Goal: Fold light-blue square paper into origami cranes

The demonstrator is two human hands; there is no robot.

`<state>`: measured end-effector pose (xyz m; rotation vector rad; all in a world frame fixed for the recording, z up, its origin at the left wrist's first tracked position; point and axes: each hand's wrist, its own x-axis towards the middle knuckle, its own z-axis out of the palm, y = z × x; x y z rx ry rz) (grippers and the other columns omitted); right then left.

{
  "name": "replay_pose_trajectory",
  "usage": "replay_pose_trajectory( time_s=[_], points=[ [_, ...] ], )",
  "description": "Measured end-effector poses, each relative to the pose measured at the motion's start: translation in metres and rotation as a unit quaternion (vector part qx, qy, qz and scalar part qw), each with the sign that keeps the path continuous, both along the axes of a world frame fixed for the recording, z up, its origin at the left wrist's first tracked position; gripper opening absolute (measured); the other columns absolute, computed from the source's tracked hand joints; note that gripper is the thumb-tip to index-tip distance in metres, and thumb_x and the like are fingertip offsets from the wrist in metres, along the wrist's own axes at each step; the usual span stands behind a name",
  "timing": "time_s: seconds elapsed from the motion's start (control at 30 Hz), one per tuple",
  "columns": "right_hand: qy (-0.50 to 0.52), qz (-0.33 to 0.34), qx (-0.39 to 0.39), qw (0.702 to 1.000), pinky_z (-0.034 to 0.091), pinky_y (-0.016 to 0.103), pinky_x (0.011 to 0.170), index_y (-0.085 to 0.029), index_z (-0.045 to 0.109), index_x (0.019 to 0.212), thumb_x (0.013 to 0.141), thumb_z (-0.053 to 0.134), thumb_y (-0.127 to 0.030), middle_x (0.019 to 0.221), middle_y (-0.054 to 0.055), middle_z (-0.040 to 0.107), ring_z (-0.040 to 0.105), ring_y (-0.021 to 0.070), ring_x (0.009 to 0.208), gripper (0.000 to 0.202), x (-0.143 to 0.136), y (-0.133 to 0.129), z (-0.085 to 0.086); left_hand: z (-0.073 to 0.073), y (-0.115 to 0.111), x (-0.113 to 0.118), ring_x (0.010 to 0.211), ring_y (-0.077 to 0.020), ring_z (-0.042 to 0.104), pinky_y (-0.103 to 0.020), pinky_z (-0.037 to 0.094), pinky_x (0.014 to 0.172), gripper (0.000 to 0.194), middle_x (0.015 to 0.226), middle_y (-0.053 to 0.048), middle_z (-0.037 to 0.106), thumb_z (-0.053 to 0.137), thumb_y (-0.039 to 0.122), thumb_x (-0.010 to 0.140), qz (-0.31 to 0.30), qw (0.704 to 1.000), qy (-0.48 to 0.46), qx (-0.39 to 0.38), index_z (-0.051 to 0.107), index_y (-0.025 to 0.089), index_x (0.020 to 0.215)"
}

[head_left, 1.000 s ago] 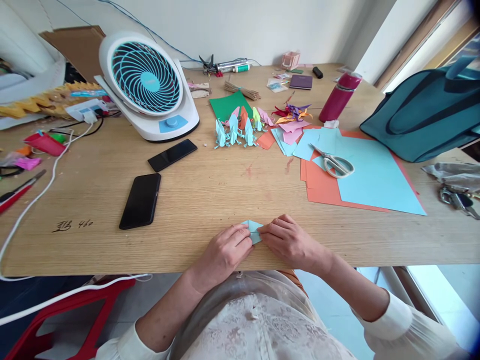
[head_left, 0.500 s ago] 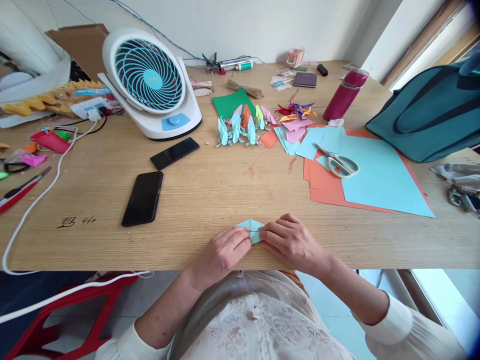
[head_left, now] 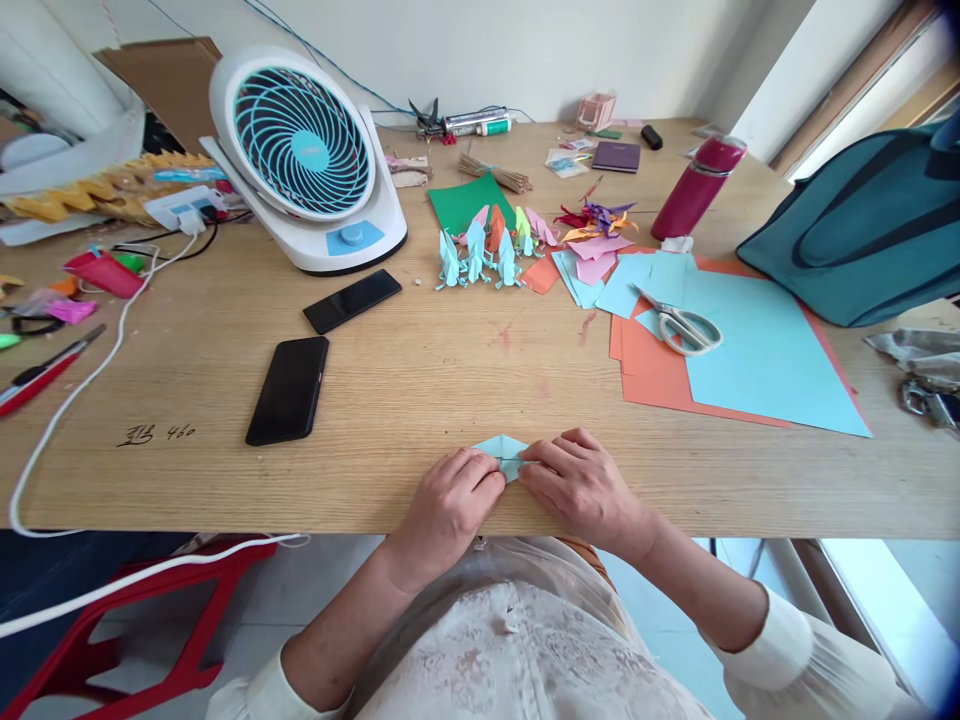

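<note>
A small folded light-blue paper [head_left: 504, 448] lies on the wooden table near its front edge, with a crease line across its middle. My left hand [head_left: 452, 505] grips its left side, fingers together, the thumb tip on the lower part. On the right side, my right hand [head_left: 585, 490] holds the paper with its fingers pressed together. Both hands partly cover the paper, and its outer ends are hidden beneath the fingers.
Two black phones [head_left: 288, 390] and a white fan [head_left: 307, 160] are at the left. Folded paper figures [head_left: 477, 252] stand behind. Scissors [head_left: 686, 328] rest on blue and orange sheets [head_left: 772, 350] at the right, near a bottle [head_left: 697, 188] and a teal bag [head_left: 862, 220].
The camera view has shifted slightly. Both hands remain on the blue paper in nearly the same place, with the left fingers a little more bent.
</note>
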<state>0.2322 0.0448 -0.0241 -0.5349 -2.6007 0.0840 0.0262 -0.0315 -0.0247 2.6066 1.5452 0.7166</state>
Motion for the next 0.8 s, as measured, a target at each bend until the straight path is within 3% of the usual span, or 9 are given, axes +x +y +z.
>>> replay_pose_trajectory(
  time_s=[0.1,0.33,0.63,0.8],
  points=[
    [0.011,-0.005,-0.005,1.0,0.034,0.032,0.073,-0.018,0.061,0.083,0.098,0.047,-0.009,0.091,0.005,0.066,0.055,0.0137,0.074,0.022,0.0004,-0.0017,0.0001,-0.0001,-0.0006,0.0009,0.088,-0.019,0.059,-0.035,0.05,0.08,0.011,0.092,-0.005,0.066,0.053,0.013,0.097,0.007,1.0,0.015,0.009,0.063,0.016,0.092],
    [-0.013,-0.011,-0.004,1.0,0.035,0.031,0.071,-0.018,0.059,0.077,0.096,0.05,-0.009,0.073,0.002,0.055,0.048,0.0149,0.067,0.022,0.0008,-0.0016,-0.0015,0.0069,-0.0005,0.0017,0.084,-0.0188,0.055,-0.034,0.049,0.076,0.016,0.09,-0.005,0.064,0.049,0.011,0.097,0.001,0.999,0.052,-0.008,0.062,0.016,0.089],
    [-0.004,-0.02,-0.048,0.999,0.038,0.031,0.074,-0.017,0.062,0.097,0.1,0.048,-0.017,0.092,0.006,0.064,0.056,0.0159,0.076,0.014,0.0014,-0.0011,0.0019,0.0025,0.0009,0.0006,0.085,-0.0189,0.058,-0.033,0.051,0.077,0.018,0.092,-0.005,0.064,0.046,0.011,0.098,-0.003,0.999,0.046,-0.017,0.062,0.017,0.092],
    [0.009,-0.011,-0.072,0.997,0.037,0.031,0.072,-0.018,0.064,0.09,0.101,0.046,-0.017,0.086,0.005,0.062,0.055,0.0157,0.075,0.021,0.0034,0.002,0.0023,0.0075,0.0029,0.0021,0.083,-0.0185,0.057,-0.033,0.051,0.076,0.015,0.088,-0.004,0.063,0.049,0.013,0.098,0.007,0.999,0.017,-0.026,0.061,0.017,0.091]
  ],
)
